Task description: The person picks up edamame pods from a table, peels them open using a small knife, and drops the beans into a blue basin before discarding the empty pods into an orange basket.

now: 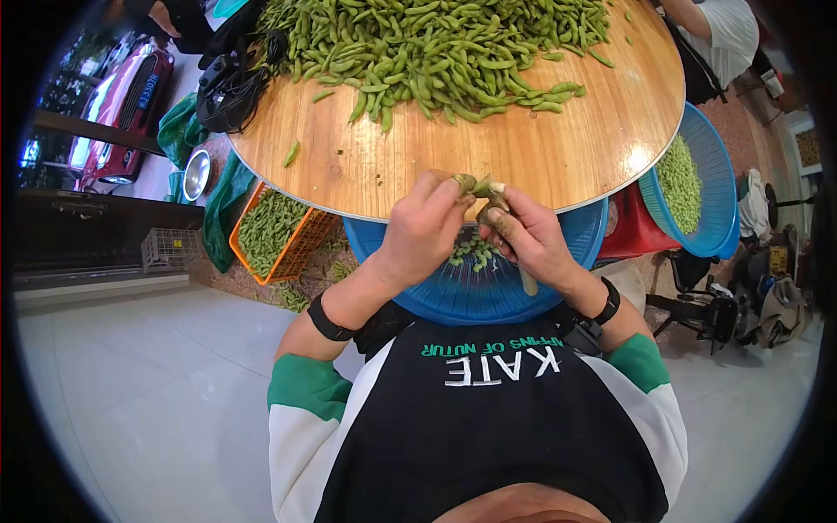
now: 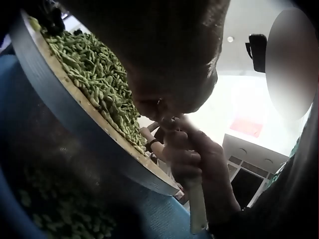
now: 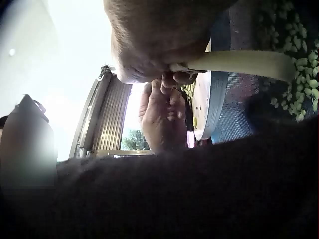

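Over the table's near edge, my left hand (image 1: 423,218) pinches a green soybean pod (image 1: 466,182) between thumb and fingers. My right hand (image 1: 532,231) meets it fingertip to fingertip, curled round a tool with a flat, pale handle (image 3: 244,63). That handle (image 1: 529,281) points down out of the fist; the tool's working end is hidden by the fingers. Below both hands sits a blue plastic basin (image 1: 384,270) with shelled green beans (image 1: 473,253) at its bottom. A large heap of pods (image 1: 436,57) covers the far part of the round wooden table (image 1: 349,170).
An orange crate (image 1: 292,248) of pods stands on the floor at left, near a metal bowl (image 1: 197,174). At right, another blue basin (image 1: 715,166) of shelled beans rests by a red stool (image 1: 628,218). Another person (image 1: 731,35) sits across at the far right.
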### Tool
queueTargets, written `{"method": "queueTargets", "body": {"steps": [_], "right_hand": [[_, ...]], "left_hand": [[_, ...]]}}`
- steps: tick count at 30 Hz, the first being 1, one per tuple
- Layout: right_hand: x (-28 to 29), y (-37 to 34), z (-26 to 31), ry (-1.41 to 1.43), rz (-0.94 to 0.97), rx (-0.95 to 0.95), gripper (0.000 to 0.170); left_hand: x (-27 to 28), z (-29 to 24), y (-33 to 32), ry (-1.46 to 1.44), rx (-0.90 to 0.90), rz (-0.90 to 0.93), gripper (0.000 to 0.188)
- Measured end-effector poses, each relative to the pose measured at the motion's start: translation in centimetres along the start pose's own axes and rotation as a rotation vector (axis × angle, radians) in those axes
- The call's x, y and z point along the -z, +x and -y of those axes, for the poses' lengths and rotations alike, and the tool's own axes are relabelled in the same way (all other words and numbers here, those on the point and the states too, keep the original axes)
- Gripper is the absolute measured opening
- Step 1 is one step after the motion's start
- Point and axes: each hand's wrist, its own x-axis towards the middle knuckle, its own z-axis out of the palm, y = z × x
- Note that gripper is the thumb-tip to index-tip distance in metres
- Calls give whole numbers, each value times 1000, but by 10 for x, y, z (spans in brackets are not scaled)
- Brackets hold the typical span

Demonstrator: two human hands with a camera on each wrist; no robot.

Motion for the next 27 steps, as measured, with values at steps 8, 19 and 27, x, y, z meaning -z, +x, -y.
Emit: {"method": "queueTargets", "body": {"steps": [8, 19, 27], "right_hand": [[3, 2, 13, 362, 71, -153, 38], [0, 1, 8, 501, 96, -141, 39], [-3, 3, 11, 411, 12, -99, 32]], "left_hand": [[5, -5, -1, -1122, 958, 106, 10], [-1, -4, -4, -1137, 974, 20, 10], [-4, 4, -5, -1022, 765, 44, 8]]}}
